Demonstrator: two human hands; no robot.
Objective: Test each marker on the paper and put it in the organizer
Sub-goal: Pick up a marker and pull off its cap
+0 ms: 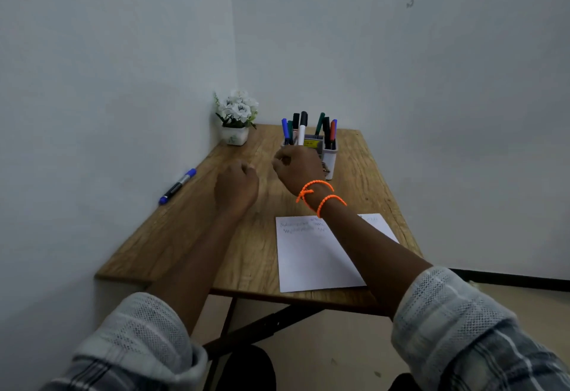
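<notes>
Wooden table (246,255) fills mid-frame, paper (311,261) with a few scribbles lower right, organizer (330,156) up top center already packed with markers, and one blue marker (178,186) left lying at the far left edge. Right hand (297,168) is curled just in front of the organizer – can't tell if it's pinching anything – and the left hand (236,185) is a loose empty fist. I'd reach the left hand over for that blue one, uncap it and scribble before it goes in.

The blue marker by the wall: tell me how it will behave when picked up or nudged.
The blue marker looks slim and round, so a nudge would probably roll it on the smooth table. It seems rigid and light. Its cap looks fitted, so ink smearing seems unlikely.
</notes>
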